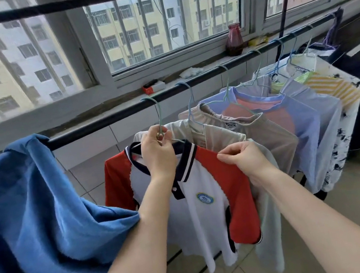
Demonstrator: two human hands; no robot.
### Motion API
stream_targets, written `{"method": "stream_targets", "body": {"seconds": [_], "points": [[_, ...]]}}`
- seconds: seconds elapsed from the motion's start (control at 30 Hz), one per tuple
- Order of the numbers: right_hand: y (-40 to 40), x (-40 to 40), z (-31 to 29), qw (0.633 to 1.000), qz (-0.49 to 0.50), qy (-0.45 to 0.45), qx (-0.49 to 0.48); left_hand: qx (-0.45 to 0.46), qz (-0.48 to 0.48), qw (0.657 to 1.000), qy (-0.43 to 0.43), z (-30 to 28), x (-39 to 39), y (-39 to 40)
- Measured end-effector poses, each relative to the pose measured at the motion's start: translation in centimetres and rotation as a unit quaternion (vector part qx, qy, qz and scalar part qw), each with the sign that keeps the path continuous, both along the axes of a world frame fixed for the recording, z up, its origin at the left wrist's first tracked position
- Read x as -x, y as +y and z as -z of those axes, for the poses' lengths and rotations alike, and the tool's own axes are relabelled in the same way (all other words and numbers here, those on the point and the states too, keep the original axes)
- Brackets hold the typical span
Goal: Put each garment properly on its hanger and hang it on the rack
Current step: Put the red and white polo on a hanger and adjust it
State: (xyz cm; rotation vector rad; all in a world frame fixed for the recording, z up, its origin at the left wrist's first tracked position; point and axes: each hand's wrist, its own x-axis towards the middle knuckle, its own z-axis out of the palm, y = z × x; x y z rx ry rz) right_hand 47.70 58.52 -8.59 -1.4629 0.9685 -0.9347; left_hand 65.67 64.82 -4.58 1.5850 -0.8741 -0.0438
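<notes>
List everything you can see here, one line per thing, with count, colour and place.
polo shirt: one, white with red sleeves and navy collar, on a hanger at the near end of the rail.
hanger: one, pale green wire, hooked on the rail above the polo.
rail: one, black, running below the window.
other hung garments: several, beige, lilac and pink, white, yellow-striped, in a row to the right.
blue cloth: one, draped over the rail at left.
vase: one, dark red, on the windowsill.
small box: one, red and white, on the sill.
left hand: grips the hanger neck.
right hand: pinches the polo's red shoulder.
</notes>
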Motion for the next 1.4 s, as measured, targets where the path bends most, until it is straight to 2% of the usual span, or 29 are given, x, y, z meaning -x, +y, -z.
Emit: {"method": "stream_targets", "body": {"seconds": [0.07, 0.17, 0.23, 0.37, 0.47, 0.57, 0.7, 0.77, 0.87, 0.97, 1.03, 1.1, 1.2, 1.3, 1.4], "points": [[0.2, -0.2, -0.1, 0.999, 0.029, 0.005, 0.029, 0.006, -0.002, 1.0, -0.001, 0.1, -0.1, -0.1], [0.7, -0.3, -1.2, 0.976, 0.113, 0.055, 0.179, 0.011, -0.018, 1.0, -0.015, 0.1, -0.4, -0.2], [1.1, 0.1, -2.0, 0.962, 0.129, 0.058, 0.235, 0.012, -0.025, 0.999, -0.022, 0.1, -0.6, -0.3], [1.5, 1.5, -1.4, 0.958, 0.058, 0.166, 0.228, 0.023, 0.009, 1.0, 0.015, 0.9, -0.9, -0.6], [1.2, 1.6, -1.0, 0.957, 0.066, 0.164, 0.229, 0.028, 0.021, 0.999, 0.02, 0.9, -0.9, -0.7], [1.3, 0.6, -1.0, 0.954, 0.007, 0.196, 0.226, 0.03, 0.022, 0.999, 0.032, 1.0, -0.9, -0.8], [1.6, -0.7, -1.6, 0.932, 0.05, 0.239, 0.268, 0.018, 0.01, 0.999, 0.027, 1.0, -0.9, -0.7], [1.6, -2.5, -2.1, 0.923, 0.026, 0.255, 0.286, 0.016, 0.008, 0.999, 0.032, 0.8, -0.6, -0.8], [1.7, -4.8, -2.1, 0.93, -0.003, 0.229, 0.286, 0.038, -0.009, 0.999, -0.005, 1.3, 0.0, 0.2], [1.3, -4.7, -1.8, 0.942, 0.014, 0.186, 0.279, 0.042, -0.107, 0.992, -0.052, 2.7, -1.5, 2.0], [0.9, -4.3, -2.0, 0.946, 0.013, 0.171, 0.276, 0.019, -0.176, 0.984, -0.027, 3.8, -3.8, 3.3], [0.5, -4.1, -2.2, 0.953, 0.001, 0.154, 0.262, -0.015, -0.199, 0.98, 0.019, 4.8, -5.8, 4.4], [0.3, -4.0, -2.2, 0.965, -0.019, 0.133, 0.226, -0.083, -0.186, 0.978, 0.049, 5.6, -7.7, 5.0], [0.1, -3.7, -2.1, 0.977, -0.031, 0.095, 0.186, -0.136, -0.148, 0.98, 0.003, 5.7, -8.2, 4.4], [-0.3, -3.6, -2.1, 0.98, -0.033, 0.095, 0.171, -0.131, -0.1, 0.983, -0.082, 5.7, -8.3, 3.2]]}}
